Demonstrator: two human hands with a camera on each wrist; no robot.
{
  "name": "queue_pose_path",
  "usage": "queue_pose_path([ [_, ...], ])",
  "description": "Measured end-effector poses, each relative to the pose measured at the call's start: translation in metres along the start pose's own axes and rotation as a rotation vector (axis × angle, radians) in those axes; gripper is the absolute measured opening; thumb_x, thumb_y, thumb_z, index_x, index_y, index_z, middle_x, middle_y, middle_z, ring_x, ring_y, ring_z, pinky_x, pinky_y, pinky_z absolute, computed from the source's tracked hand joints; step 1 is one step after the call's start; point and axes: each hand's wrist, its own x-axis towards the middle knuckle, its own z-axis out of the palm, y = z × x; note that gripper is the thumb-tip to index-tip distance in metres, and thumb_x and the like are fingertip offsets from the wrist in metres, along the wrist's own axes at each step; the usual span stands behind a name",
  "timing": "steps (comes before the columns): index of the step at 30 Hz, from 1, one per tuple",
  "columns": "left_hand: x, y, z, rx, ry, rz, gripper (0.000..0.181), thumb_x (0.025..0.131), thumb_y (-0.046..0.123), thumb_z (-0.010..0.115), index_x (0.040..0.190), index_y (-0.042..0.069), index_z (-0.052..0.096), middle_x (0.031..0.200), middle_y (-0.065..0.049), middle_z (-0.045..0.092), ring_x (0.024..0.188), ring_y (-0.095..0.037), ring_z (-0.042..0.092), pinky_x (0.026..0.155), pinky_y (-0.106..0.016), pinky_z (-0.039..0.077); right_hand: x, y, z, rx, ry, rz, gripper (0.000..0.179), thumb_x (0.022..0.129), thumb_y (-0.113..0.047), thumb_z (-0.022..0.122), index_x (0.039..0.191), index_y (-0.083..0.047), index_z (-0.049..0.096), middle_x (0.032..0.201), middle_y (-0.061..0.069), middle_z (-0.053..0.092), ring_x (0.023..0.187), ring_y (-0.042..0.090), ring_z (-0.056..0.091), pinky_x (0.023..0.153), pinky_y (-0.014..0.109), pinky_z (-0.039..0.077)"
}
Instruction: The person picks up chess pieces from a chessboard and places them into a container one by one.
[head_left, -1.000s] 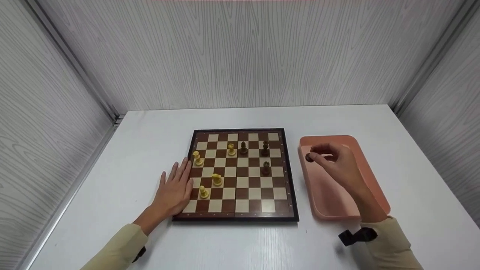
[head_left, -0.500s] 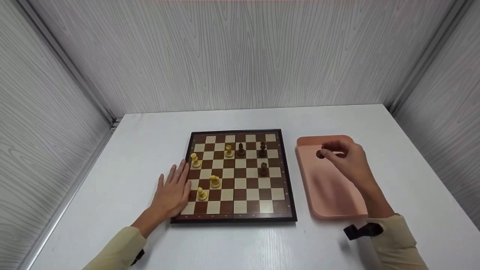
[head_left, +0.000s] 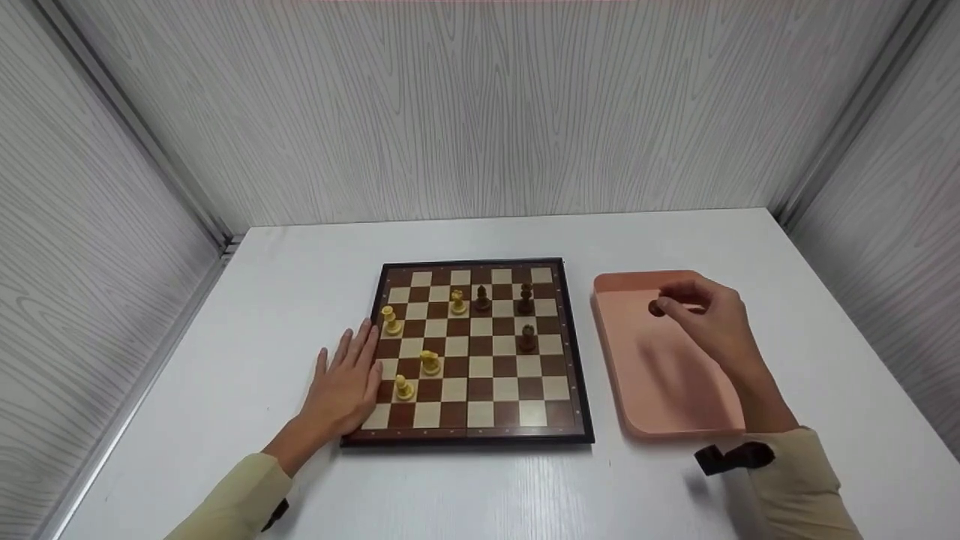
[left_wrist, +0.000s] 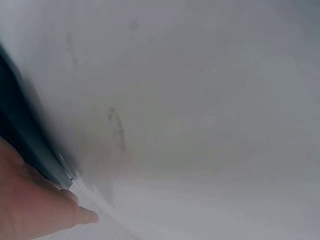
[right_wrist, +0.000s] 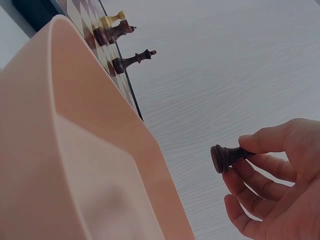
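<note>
Side by side on a white table (head_left: 465,495)
A dark-edged chessboard (head_left: 481,389) lies flat; a pink tray (head_left: 637,382) sits just to its right.

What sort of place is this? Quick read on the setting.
Probably a purpose-built recording booth or workstation, though nothing labels it. Grey wood-grain panels rise behind and on both sides of a white tabletop, and a black device sits at the right sleeve.

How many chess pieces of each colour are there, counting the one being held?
Yellow pieces: 4, all on the board
Dark pieces: 4, with 3 on the board and 1 in the right hand
Total: 8
</note>
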Motion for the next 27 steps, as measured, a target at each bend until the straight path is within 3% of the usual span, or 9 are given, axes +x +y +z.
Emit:
queue_pose_path([
  [20, 0.000, 0.001, -0.001, 0.001, -0.008, -0.007, 0.060, 0.112, 0.031, 0.031, 0.164, 0.003, 0.019, 0.170, -0.015, 0.015, 0.155, -0.040, 0.013, 0.118, -0.069, 0.010, 0.001, 0.012, -0.007, -0.019, -0.022, 0.060, 0.021, 0.100, -0.013, 0.069, 0.113, 0.003, 0.070, 0.104, 0.020, 0.074, 0.093, 0.017, 0.075, 0.081, 0.015, 0.054],
  [27, 0.000, 0.000, -0.001, 0.003, -0.014, -0.005, 0.060, 0.113, 0.031, 0.030, 0.164, 0.003, 0.018, 0.170, -0.015, 0.013, 0.155, -0.041, 0.013, 0.118, -0.069, 0.010, 0.001, 0.013, -0.008, -0.136, 0.014, 0.050, 0.021, 0.099, -0.016, 0.070, 0.113, 0.001, 0.073, 0.107, 0.016, 0.074, 0.096, 0.000, 0.064, 0.082, 0.011, 0.048],
])
